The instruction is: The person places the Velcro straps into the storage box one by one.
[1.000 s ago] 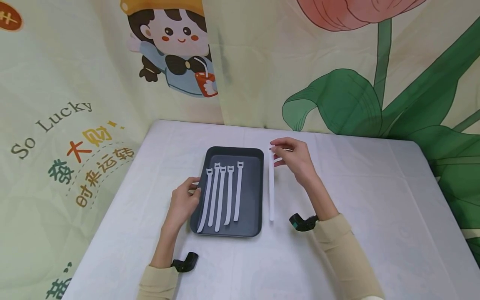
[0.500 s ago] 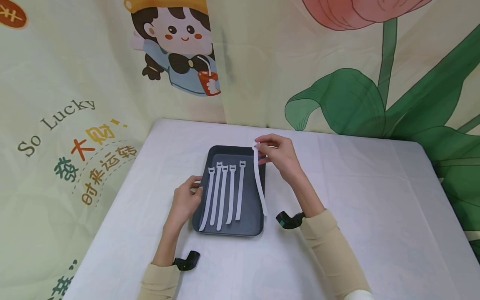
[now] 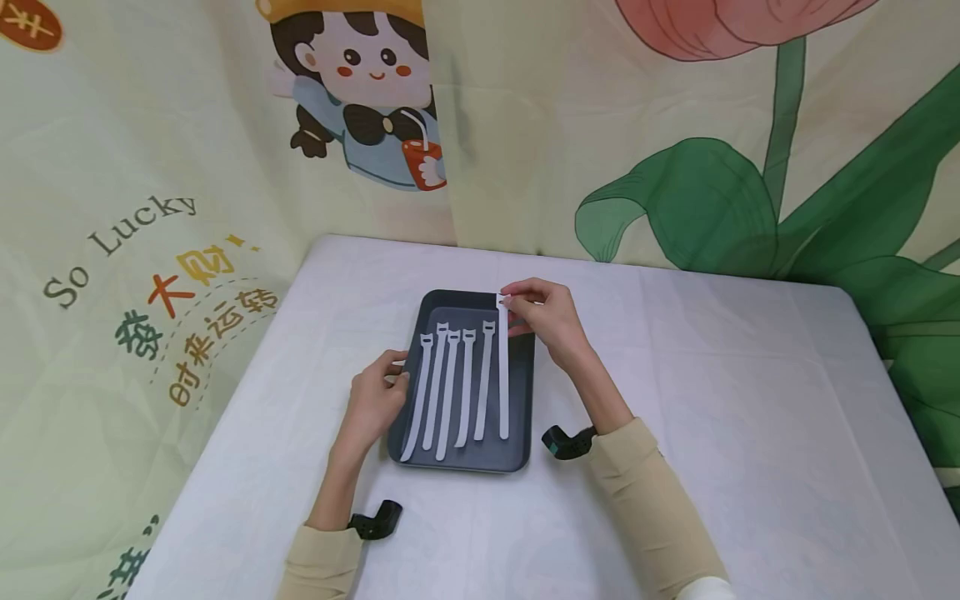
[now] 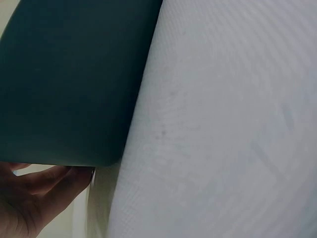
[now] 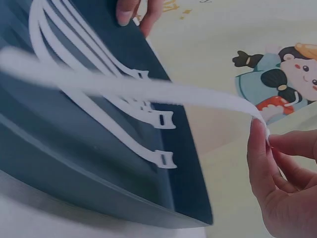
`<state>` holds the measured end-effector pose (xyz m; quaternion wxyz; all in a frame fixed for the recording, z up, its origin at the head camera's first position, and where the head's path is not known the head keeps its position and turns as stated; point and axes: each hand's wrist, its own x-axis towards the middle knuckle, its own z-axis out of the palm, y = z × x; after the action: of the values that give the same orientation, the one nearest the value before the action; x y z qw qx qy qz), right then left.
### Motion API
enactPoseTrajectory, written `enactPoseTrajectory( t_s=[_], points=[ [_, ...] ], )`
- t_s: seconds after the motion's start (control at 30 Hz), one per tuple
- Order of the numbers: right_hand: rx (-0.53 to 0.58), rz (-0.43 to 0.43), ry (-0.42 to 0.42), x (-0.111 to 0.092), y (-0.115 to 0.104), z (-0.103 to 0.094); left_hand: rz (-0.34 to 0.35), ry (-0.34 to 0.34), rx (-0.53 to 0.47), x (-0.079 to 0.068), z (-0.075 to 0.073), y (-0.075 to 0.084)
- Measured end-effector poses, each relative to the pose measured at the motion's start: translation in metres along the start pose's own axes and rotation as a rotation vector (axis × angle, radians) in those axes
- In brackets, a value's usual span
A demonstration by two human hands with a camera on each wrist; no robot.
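In the head view a dark grey tray (image 3: 517,450) holds several white hook-and-loop cable ties (image 3: 448,392), side by side with their slotted heads at the far end. My left hand (image 3: 378,396) grips the tray's left rim; the right wrist view shows its thumb (image 5: 126,12) over the rim. Above the tray's right side, my right hand (image 3: 551,321) pinches one more white cable tie (image 3: 503,375) near its head, between thumb and fingertips. This tie stretches out over the others in the right wrist view, its far end blurred.
A white cloth covers the table (image 3: 712,417) around the tray. Behind its back edge hangs a printed backdrop (image 3: 517,167) with a cartoon figure and green leaves. Black wrist cameras (image 3: 567,442) sit by both sleeves.
My right hand has moved left with the cable tie, from beside the tray to over its right side. My left hand keeps its grip on the rim.
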<state>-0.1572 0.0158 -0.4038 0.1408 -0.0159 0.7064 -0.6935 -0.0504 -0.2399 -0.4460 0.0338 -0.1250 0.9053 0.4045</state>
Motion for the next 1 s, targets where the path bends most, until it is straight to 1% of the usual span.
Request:
enactPoseTrajectory(
  t_s=[0.1,0.23,0.67,1.0],
  points=[
    [0.005,0.022,0.008,0.003,0.010,0.004,0.002,-0.005,-0.003,0.000,0.001,0.000],
    [0.024,0.023,0.011,0.005,0.018,0.007,0.002,-0.008,-0.004,0.000,0.002,0.000],
    [0.077,0.045,0.055,0.013,0.033,0.019,0.002,0.000,0.004,0.000,0.002,-0.001],
    [0.011,0.077,0.089,0.016,0.040,0.019,0.002,0.001,0.001,0.000,0.001,-0.003]
  ],
)
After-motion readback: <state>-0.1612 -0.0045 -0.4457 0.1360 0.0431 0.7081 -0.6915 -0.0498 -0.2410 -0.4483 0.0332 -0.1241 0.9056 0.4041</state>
